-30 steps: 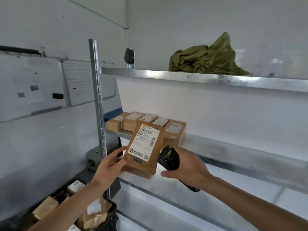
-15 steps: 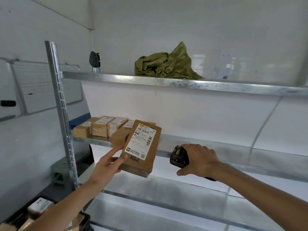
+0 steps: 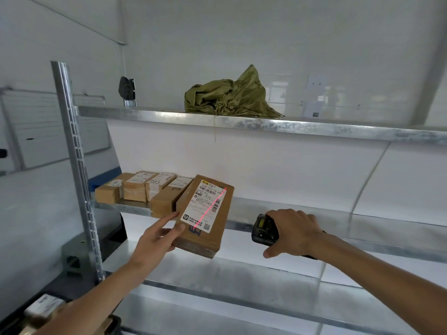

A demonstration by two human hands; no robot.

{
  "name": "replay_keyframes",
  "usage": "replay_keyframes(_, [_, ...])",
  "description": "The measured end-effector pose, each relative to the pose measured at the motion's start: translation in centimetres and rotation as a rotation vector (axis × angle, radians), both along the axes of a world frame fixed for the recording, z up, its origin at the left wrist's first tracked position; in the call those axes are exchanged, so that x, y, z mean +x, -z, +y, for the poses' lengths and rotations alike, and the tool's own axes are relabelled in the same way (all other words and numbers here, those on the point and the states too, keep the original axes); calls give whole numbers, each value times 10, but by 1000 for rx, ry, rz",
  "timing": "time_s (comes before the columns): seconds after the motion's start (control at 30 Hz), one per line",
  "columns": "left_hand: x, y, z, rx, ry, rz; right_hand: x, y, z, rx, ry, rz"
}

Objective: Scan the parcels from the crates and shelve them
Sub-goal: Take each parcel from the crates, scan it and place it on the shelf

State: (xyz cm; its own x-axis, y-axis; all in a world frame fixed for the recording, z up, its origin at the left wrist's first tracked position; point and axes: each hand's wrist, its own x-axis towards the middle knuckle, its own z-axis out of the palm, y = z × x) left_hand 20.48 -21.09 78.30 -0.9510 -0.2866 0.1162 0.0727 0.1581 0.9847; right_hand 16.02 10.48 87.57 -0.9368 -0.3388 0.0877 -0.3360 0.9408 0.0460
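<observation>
At the left end of the middle shelf (image 3: pixel 135 206), just inside the slotted steel upright (image 3: pixel 75 170), four shelved parcels (image 3: pixel 142 189) sit in a row, touching side by side. In front of that row's right end the left hand (image 3: pixel 154 240) holds the parcel (image 3: pixel 205 213) being worked, thumb pressed on its face near the lower left corner of the label, forefinger stretched along its left edge, the other fingers hidden behind it. The parcel is in the air, tilted, label toward the camera, and a red scan line (image 3: pixel 212 206) runs slantwise across the label. To its right the right hand (image 3: pixel 292 232) is curled round the black scanner (image 3: pixel 263 228), its screen end turned toward the parcel. So the step in hand looks to be the scan itself; the next move would likely be setting this parcel on the middle shelf, just right of the row, where bare shelf shows and nothing appears to block it. On the top shelf (image 3: pixel 266 124) lies a crumpled green sack (image 3: pixel 227 97), with a string hanging over the front edge. At the lower left corner of the view more parcels show, blurred, probably in a crate.
</observation>
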Motion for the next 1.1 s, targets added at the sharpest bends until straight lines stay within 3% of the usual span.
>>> replay_keyframes(0.67, [-8,-6,24,-3,24,3,-3,-6,22,20,8,19])
replay_keyframes(0.8, [-12,-4,32,22,21,8,-2,-4,23,-85,1,-32])
replay_keyframes(0.93, [-16,-3,49,41,22,-2,3,11,12,-351,-83,-125])
replay_keyframes(1.1, [-18,-3,63,85,93,-60,3,34,-8,-493,-177,-65])
